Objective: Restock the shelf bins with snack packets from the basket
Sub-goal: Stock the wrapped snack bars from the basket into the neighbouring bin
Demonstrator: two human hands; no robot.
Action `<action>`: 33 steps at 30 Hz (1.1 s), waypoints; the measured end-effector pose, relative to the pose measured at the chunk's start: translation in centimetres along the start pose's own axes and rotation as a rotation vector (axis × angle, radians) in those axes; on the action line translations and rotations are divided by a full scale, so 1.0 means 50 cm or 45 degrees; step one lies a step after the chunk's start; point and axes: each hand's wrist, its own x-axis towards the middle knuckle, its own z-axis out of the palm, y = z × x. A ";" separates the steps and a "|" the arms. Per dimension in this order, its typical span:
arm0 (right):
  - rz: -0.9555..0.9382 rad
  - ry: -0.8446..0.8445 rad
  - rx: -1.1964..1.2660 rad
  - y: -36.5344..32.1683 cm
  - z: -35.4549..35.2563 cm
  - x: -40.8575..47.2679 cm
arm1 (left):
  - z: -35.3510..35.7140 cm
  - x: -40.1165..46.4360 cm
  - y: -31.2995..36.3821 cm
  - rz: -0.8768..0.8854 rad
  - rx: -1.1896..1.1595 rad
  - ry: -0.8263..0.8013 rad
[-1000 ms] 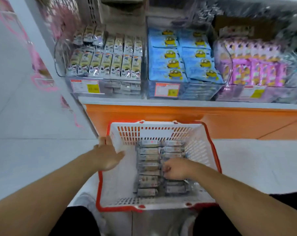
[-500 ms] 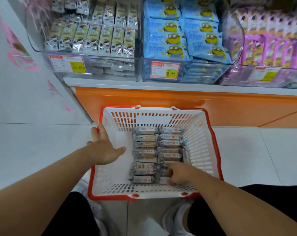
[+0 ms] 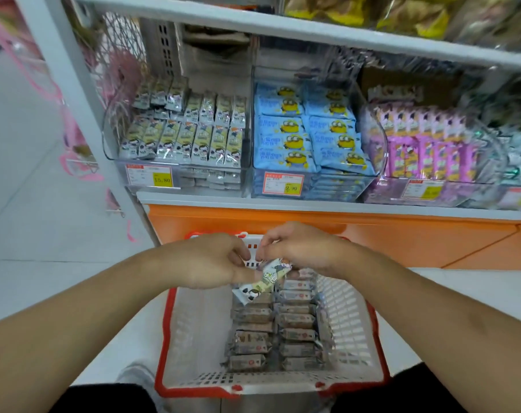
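I hold my two hands together over the far end of the basket [image 3: 347,332], a white plastic one with a red rim that sits on the pale floor [image 3: 29,287] between my knees. My left hand [image 3: 207,260] and my right hand [image 3: 301,248] both have their fingers curled, and between them they pinch the upper end of one snack packet [image 3: 263,283], a long pale wrapper with a cartoon figure printed on it. The packet hangs tilted, its top at my fingertips and its lower end pointing down and to the left, just above the others. In the basket, the rest of the packets [image 3: 275,329] lie flat in two neat rows running from the near wall to the far one, filling the right half and leaving the left half bare. Beyond the basket stands the shelf [image 3: 342,207] with an orange base. On it the left bin [image 3: 178,138], a clear one, holds upright packets of the same pale kind, with a price tag [image 3: 153,175] on its front. Just to the right is a bin of blue packets [image 3: 311,135] with yellow cartoon figures, and further right a bin of purple packets [image 3: 426,144]. On the shelf above lie yellow bags [image 3: 363,10], blurred.
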 end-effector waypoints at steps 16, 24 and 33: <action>-0.644 0.425 -0.478 -0.129 0.000 -0.066 | -0.084 -0.076 0.044 0.123 -1.253 0.366; -0.698 0.534 -0.379 -0.146 0.004 -0.043 | -0.114 -0.068 0.020 0.076 -1.196 0.407; -0.583 0.644 -0.247 -0.282 -0.037 0.064 | -0.221 -0.093 -0.039 0.081 -0.587 0.853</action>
